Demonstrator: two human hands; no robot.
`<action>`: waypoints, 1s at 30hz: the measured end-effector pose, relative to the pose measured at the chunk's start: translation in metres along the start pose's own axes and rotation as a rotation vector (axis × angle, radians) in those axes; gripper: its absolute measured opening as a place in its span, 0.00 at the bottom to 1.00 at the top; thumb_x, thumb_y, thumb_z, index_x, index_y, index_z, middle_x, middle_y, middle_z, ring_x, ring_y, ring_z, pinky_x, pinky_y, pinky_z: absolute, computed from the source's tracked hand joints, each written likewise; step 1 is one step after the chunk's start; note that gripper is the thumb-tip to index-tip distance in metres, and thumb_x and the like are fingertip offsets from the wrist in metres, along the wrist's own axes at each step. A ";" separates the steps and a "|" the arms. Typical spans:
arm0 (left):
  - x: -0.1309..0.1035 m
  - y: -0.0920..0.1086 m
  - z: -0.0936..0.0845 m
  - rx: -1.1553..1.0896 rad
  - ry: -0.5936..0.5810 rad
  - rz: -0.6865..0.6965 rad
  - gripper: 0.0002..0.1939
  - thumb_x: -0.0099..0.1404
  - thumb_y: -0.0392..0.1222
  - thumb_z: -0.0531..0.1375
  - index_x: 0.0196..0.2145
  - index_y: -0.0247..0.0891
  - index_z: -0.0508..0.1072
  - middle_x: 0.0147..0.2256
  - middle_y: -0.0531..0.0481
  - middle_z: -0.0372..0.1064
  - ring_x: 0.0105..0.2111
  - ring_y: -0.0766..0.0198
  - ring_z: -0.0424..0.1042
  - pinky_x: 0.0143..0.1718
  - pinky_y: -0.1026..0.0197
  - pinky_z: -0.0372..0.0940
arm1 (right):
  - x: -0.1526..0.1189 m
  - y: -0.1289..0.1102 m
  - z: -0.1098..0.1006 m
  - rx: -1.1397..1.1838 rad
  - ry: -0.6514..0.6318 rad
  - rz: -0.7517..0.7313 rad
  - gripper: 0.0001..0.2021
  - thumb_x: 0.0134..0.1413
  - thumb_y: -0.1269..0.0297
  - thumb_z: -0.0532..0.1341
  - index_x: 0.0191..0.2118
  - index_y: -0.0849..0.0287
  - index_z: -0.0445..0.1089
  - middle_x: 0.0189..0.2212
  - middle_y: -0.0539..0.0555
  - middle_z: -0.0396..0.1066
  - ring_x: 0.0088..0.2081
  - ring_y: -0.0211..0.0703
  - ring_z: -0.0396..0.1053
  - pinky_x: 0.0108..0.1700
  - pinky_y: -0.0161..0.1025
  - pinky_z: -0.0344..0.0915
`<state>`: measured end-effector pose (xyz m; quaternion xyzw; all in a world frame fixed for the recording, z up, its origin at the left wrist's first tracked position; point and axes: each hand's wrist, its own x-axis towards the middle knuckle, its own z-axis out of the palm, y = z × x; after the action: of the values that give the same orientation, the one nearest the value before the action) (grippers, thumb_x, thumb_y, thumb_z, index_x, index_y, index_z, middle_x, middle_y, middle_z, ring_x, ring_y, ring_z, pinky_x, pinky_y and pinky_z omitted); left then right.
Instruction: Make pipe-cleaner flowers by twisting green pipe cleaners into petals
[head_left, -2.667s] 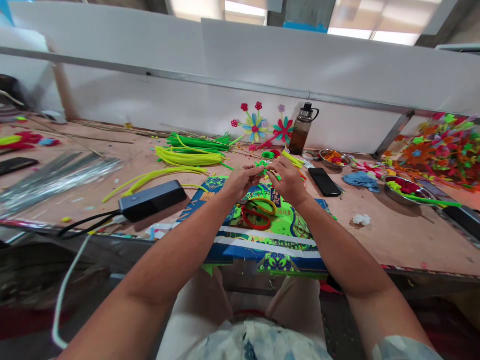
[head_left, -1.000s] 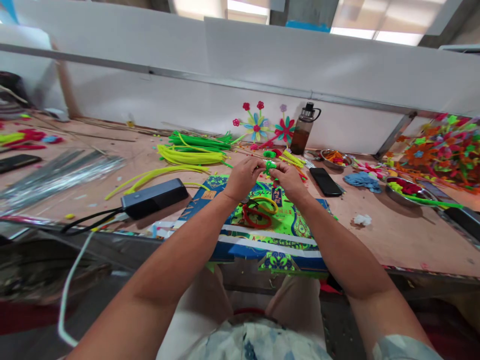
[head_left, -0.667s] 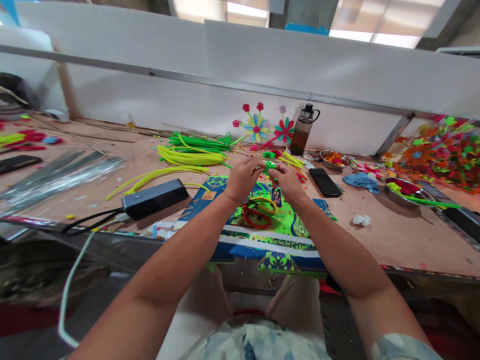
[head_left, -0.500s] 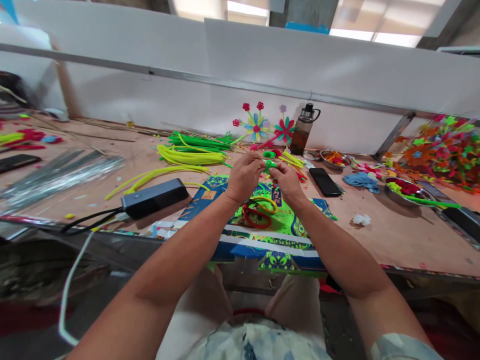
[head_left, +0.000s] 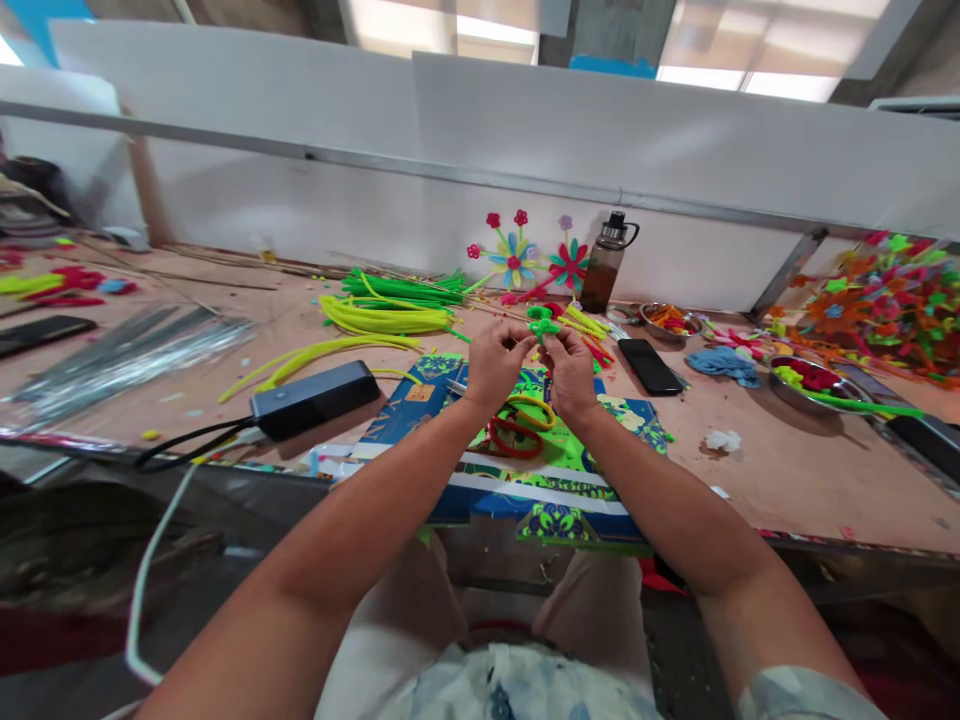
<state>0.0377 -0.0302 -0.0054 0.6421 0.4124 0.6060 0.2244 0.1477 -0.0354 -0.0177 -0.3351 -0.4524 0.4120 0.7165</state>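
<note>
A small green fuzzy piece (head_left: 543, 326) is pinched between my two hands, above the far part of a blue and green printed board (head_left: 420, 410). My left hand (head_left: 495, 362) closes on its left side, thumb and forefinger together. On the other side my right hand (head_left: 570, 370) grips it with bent fingers. Scissors with red and yellow handles (head_left: 517, 437) lie on the board just below my hands. Yellow pipe cleaners (head_left: 382, 318) and green ones (head_left: 412, 288) lie in bundles to the left.
Left on the table is a black power bank (head_left: 315, 398) with a cable. At the right are a phone (head_left: 649, 366), a blue cloth (head_left: 722, 366) and a metal bowl (head_left: 817, 402). Behind stand a bottle (head_left: 602, 270) and fuzzy flowers (head_left: 513, 262).
Both hands have shifted slightly and turned around the green piece, the right hand now more upright. The view has moved a little, with the table scene lower at the left.
</note>
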 end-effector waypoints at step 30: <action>0.015 -0.001 -0.020 -0.249 -0.412 -0.187 0.07 0.51 0.42 0.66 0.27 0.35 0.77 0.22 0.53 0.67 0.22 0.70 0.61 0.25 0.66 0.56 | 0.019 -0.036 -0.026 -0.604 -0.393 0.159 0.08 0.43 0.62 0.63 0.27 0.60 0.68 0.20 0.45 0.64 0.22 0.31 0.57 0.26 0.33 0.52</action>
<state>0.0175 -0.0214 0.0061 0.6785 0.3380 0.4852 0.4358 0.1869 -0.0371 0.0109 -0.4799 -0.6552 0.3709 0.4504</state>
